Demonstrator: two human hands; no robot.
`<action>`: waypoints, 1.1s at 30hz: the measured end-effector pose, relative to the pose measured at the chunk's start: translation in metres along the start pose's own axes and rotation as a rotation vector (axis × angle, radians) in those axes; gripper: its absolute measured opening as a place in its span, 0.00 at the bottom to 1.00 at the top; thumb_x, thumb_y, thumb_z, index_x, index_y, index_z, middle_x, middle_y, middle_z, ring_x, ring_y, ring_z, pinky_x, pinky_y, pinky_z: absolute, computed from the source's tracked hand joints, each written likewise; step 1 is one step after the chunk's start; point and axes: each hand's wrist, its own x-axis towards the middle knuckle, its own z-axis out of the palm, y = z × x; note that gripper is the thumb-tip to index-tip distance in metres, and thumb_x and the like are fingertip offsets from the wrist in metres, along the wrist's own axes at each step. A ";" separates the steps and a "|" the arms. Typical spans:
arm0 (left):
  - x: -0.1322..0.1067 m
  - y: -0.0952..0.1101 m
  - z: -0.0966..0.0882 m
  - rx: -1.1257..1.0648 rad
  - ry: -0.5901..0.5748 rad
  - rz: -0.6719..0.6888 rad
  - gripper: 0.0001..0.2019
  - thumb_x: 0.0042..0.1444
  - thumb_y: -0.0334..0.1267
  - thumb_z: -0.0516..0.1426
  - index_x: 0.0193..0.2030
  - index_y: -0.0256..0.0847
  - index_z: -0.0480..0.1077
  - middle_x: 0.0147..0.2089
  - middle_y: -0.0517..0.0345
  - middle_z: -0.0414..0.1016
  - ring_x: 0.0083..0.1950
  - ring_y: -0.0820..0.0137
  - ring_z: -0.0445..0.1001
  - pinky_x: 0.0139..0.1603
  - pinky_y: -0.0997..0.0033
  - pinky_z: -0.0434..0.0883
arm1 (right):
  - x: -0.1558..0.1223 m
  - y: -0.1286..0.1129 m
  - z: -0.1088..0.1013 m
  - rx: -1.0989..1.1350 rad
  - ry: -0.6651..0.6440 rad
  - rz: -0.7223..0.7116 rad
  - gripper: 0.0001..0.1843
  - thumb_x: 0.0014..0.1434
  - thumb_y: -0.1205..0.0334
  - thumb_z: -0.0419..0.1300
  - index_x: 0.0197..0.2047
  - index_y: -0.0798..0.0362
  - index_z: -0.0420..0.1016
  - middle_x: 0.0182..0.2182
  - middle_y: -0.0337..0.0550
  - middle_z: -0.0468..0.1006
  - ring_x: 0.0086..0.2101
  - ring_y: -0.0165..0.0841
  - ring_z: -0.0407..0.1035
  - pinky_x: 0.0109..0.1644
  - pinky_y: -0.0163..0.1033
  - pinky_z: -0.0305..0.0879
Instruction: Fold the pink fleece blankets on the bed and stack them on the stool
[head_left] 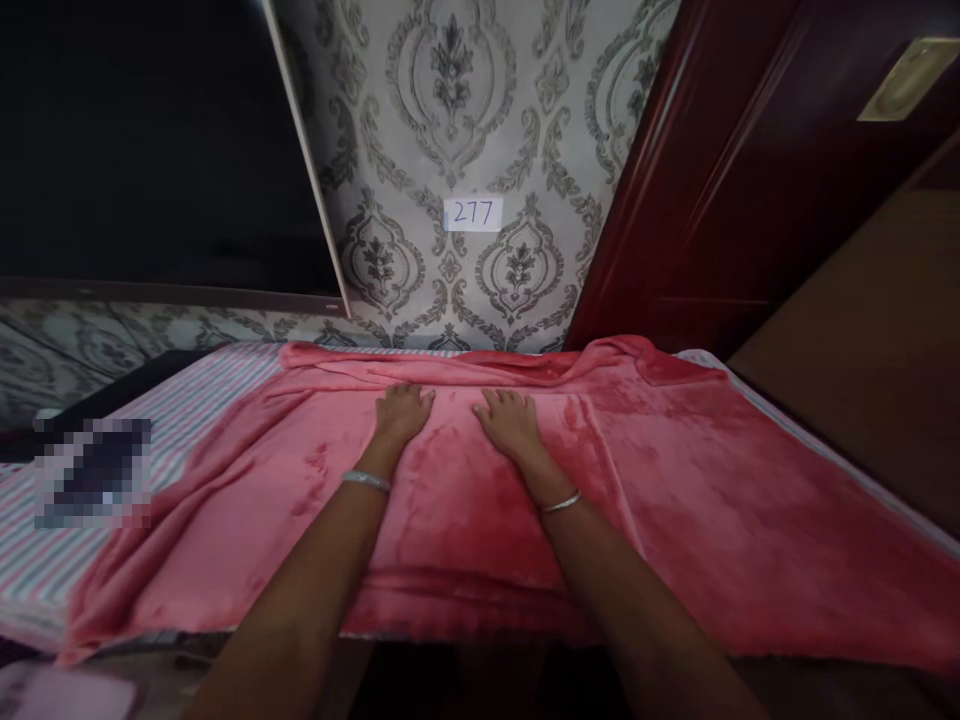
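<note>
A pink-red plush blanket (465,490) lies spread across the table, with folds bunched along its far edge and left side. My left hand (403,410) rests palm down on it near the far folds, fingers extended. Beside it, a short gap to the right, my right hand (508,420) lies on the blanket too, fingers spread. Neither hand grips anything. Each wrist wears a silvery bangle. The blanket's near edge hangs at the front of the surface between my forearms.
A striped cloth (202,390) shows under the blanket at the left. A pixelated dark object (97,475) sits on it. Behind are a large dark television (150,150), patterned wallpaper with a "277" label (473,214), and a dark red wooden door or cabinet (712,170) at right.
</note>
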 end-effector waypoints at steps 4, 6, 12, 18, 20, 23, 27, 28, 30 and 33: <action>-0.002 -0.003 0.007 -0.037 0.022 -0.008 0.27 0.70 0.50 0.43 0.66 0.41 0.69 0.67 0.41 0.70 0.68 0.47 0.64 0.63 0.43 0.67 | 0.006 0.015 -0.004 0.042 -0.022 -0.011 0.27 0.74 0.50 0.46 0.69 0.50 0.67 0.67 0.51 0.69 0.65 0.43 0.61 0.69 0.52 0.49; -0.001 -0.004 0.007 -0.050 0.022 -0.013 0.27 0.69 0.50 0.43 0.66 0.43 0.69 0.67 0.43 0.70 0.68 0.47 0.64 0.63 0.45 0.67 | 0.010 0.032 -0.010 0.043 -0.037 0.030 0.25 0.74 0.52 0.47 0.67 0.50 0.70 0.65 0.51 0.71 0.64 0.41 0.63 0.68 0.50 0.51; 0.003 -0.010 0.008 -0.099 0.060 -0.073 0.29 0.68 0.50 0.43 0.68 0.38 0.67 0.68 0.39 0.69 0.64 0.44 0.69 0.61 0.46 0.68 | 0.015 0.101 -0.022 0.078 -0.025 0.316 0.22 0.73 0.54 0.49 0.56 0.48 0.81 0.58 0.51 0.79 0.61 0.44 0.69 0.67 0.51 0.53; 0.015 -0.025 0.015 -0.300 0.104 -0.123 0.26 0.66 0.45 0.45 0.64 0.37 0.71 0.65 0.41 0.73 0.66 0.48 0.70 0.66 0.50 0.66 | 0.022 0.136 -0.023 0.152 0.009 0.476 0.23 0.71 0.58 0.49 0.56 0.56 0.82 0.54 0.57 0.81 0.54 0.43 0.75 0.55 0.41 0.66; 0.020 -0.034 0.016 -0.460 0.101 -0.177 0.26 0.64 0.45 0.49 0.63 0.36 0.72 0.64 0.40 0.74 0.66 0.50 0.70 0.67 0.53 0.65 | 0.023 0.141 -0.024 0.183 0.031 0.508 0.23 0.70 0.59 0.49 0.57 0.58 0.81 0.53 0.57 0.81 0.53 0.42 0.76 0.54 0.39 0.67; 0.023 -0.049 0.016 -0.627 0.094 -0.214 0.25 0.61 0.44 0.52 0.61 0.35 0.73 0.62 0.43 0.77 0.63 0.54 0.74 0.66 0.58 0.68 | 0.024 0.148 -0.024 0.232 0.060 0.545 0.23 0.70 0.58 0.51 0.55 0.58 0.82 0.51 0.57 0.82 0.51 0.43 0.76 0.52 0.39 0.68; 0.019 -0.059 0.016 -0.914 0.082 -0.199 0.25 0.58 0.46 0.54 0.58 0.36 0.74 0.57 0.48 0.80 0.57 0.59 0.77 0.61 0.61 0.72 | 0.024 0.152 -0.023 0.293 0.090 0.579 0.22 0.69 0.54 0.53 0.51 0.60 0.83 0.47 0.60 0.83 0.47 0.45 0.77 0.49 0.40 0.68; 0.018 -0.060 0.016 -0.992 0.092 -0.209 0.25 0.56 0.46 0.56 0.58 0.37 0.74 0.56 0.48 0.80 0.56 0.59 0.77 0.60 0.60 0.73 | 0.024 0.153 -0.023 0.308 0.098 0.582 0.23 0.69 0.53 0.53 0.51 0.60 0.82 0.47 0.60 0.83 0.47 0.45 0.78 0.49 0.40 0.69; 0.017 -0.060 0.016 -1.053 0.134 -0.225 0.26 0.54 0.45 0.57 0.59 0.37 0.73 0.56 0.48 0.80 0.56 0.60 0.77 0.59 0.62 0.73 | 0.023 0.154 -0.023 0.338 0.112 0.579 0.24 0.70 0.51 0.52 0.52 0.60 0.81 0.47 0.59 0.83 0.46 0.45 0.77 0.48 0.40 0.69; 0.017 -0.061 0.015 -1.001 0.159 -0.232 0.28 0.55 0.47 0.58 0.62 0.39 0.71 0.57 0.49 0.78 0.58 0.60 0.75 0.59 0.63 0.72 | 0.022 0.153 -0.025 0.376 0.130 0.559 0.25 0.70 0.50 0.50 0.53 0.59 0.80 0.47 0.58 0.83 0.46 0.43 0.77 0.49 0.41 0.69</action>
